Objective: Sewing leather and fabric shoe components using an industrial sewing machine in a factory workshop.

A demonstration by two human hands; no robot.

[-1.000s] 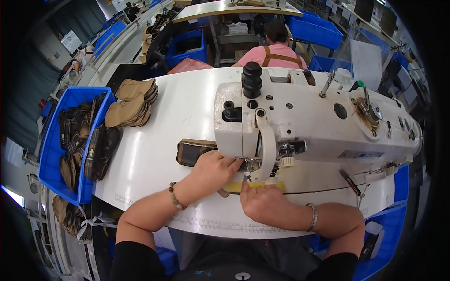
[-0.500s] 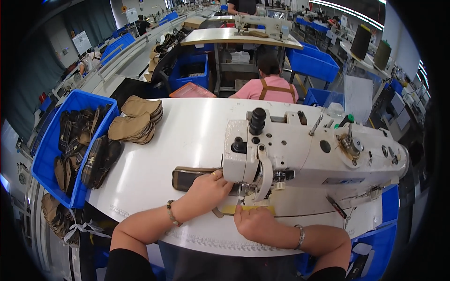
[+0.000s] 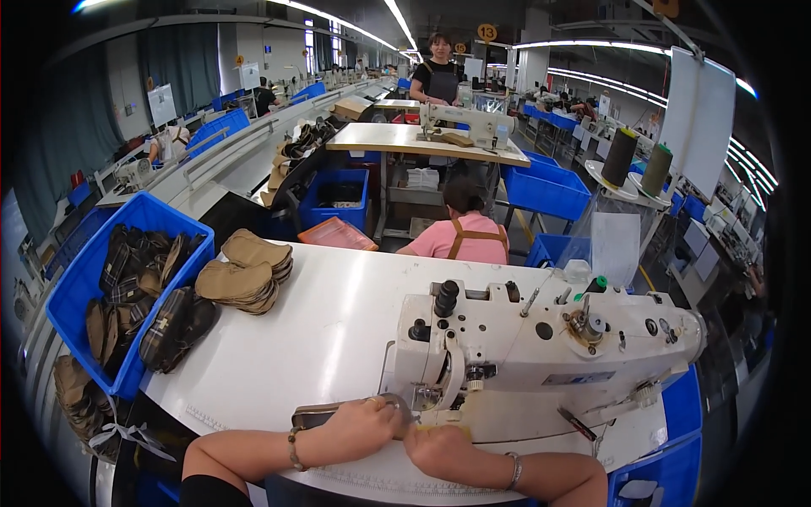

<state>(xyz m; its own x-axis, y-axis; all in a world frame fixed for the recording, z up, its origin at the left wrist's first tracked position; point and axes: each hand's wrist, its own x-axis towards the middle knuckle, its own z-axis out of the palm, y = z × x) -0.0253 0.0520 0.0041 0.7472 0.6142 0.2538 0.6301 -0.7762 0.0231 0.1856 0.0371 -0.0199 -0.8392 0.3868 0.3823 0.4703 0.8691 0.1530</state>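
Near the table's front edge, my left hand (image 3: 363,431) is closed on a dark slipper piece (image 3: 314,415) with a tan edge. Its rounded end shows left of my fingers, and a grey-brown part (image 3: 397,407) sticks out past my knuckles. Close beside it, my right hand (image 3: 438,449) is curled shut with its fingertips hidden, so what they pinch I cannot make out. Just beyond both hands is the white sewing machine (image 3: 541,351), its needle area (image 3: 429,397) a little up and right of the slipper piece.
Tan sole-shaped pieces (image 3: 241,283) lie stacked at the table's far left. Beside them, a blue bin (image 3: 59,308) holds plaid slippers (image 3: 127,262), and another plaid slipper (image 3: 176,329) leans outside it. A red-and-black tool (image 3: 577,422) lies under the machine arm. A person in pink (image 3: 473,238) sits beyond the table.
Both hands and the slipper piece have come back toward me, away from the needle area. The view has tilted up, showing a standing person farther off.
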